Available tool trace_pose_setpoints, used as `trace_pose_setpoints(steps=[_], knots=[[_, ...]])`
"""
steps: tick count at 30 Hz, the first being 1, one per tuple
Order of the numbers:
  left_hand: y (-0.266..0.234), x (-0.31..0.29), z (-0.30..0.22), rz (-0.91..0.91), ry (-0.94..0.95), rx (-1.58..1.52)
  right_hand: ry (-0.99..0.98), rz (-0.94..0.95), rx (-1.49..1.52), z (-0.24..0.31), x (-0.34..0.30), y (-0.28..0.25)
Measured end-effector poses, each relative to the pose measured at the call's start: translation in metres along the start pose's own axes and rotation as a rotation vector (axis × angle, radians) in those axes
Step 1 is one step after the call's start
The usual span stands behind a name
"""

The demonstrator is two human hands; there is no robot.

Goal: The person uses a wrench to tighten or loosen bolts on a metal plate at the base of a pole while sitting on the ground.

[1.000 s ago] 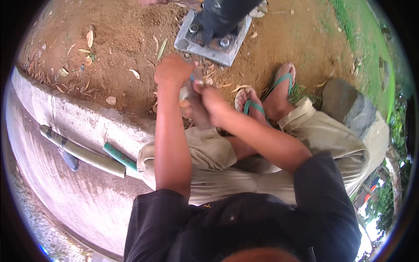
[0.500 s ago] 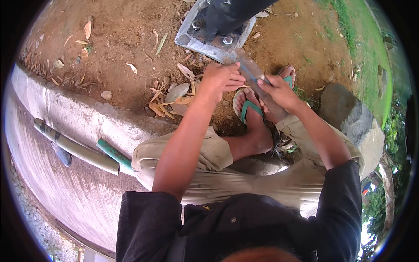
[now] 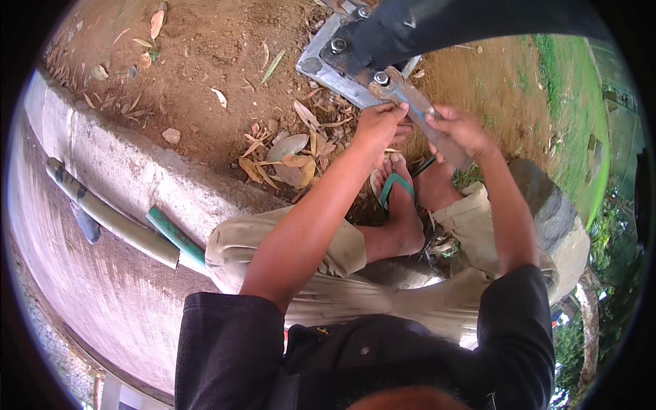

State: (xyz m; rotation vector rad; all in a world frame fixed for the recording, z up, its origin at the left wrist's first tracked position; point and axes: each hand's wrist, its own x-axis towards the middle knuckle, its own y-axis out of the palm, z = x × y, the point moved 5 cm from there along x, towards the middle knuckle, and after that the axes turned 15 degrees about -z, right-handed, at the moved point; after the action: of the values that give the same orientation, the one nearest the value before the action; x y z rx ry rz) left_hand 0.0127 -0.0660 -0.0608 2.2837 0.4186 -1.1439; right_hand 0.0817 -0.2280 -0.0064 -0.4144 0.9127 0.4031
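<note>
A broad, rusty open-ended wrench (image 3: pixel 418 102) slants across the space above my feet, its forked end around or against a nut (image 3: pixel 381 78) on a grey base plate (image 3: pixel 320 66). Near that end, my left hand (image 3: pixel 385 128) has its fingers bent and its thumb on the wrench's edge. My right hand (image 3: pixel 463 133) is closed around the lower part of the handle, thumb on top. A thick black post (image 3: pixel 437 34) rises from the plate. Another bolt (image 3: pixel 338 45) shows on the plate's left side.
A low concrete curb (image 3: pixel 147 160) runs along the left. Beyond it lie a pale tube (image 3: pixel 123 229) and a green tube (image 3: pixel 175 236). Dry leaves (image 3: pixel 294 160) litter the soil by my sandalled foot (image 3: pixel 402 205). A large rock (image 3: pixel 547 205) is at right.
The wrench's forked end, blurred before, is now sharp and at the nut. Both hands have moved along with it. The whole view has shifted, showing more of the black post.
</note>
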Motion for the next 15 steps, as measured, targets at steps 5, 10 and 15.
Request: trace_pose_setpoints(steps=[5,10,15], knots=[[-0.023,0.017,-0.009,-0.138,0.153,0.262,0.022,-0.299,0.484,-0.068,-0.013,0.086],[-0.052,0.022,-0.053,-0.196,0.348,0.928,-0.175,-0.686,0.652,-0.064,-0.011,0.19],[-0.058,0.025,-0.024,-0.171,0.306,0.868,-0.012,-0.342,0.734,-0.073,-0.034,0.173]])
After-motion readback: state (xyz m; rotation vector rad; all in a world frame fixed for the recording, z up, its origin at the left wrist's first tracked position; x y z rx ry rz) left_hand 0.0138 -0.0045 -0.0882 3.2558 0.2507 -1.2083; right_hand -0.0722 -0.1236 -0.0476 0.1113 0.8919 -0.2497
